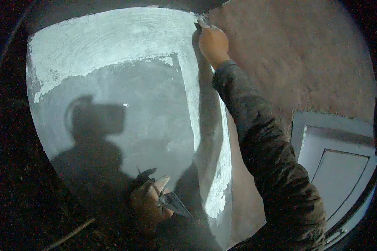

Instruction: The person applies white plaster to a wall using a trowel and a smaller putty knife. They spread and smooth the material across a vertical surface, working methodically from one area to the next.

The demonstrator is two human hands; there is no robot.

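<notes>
At the far left, a white coat spreads across the top of a grey wall, above the head-shaped shadow cast on the wall. Low and near the middle, the left hand has its fingers wrapped around a pointed trowel; the blade juts out just right of the fingers, its long axis slanting down to the right. To the right, a narrow white strip runs steeply down from the upper corner. At that corner, the right hand seems to grasp a small dark tool, which shows just left of the fingers; its handle is hidden. The key relation, I judge: the strip's top lies immediately left of the right fingers, the nearer ones, well above the left hand. Farthest right are a brown wall and a pale panelled door.
</notes>
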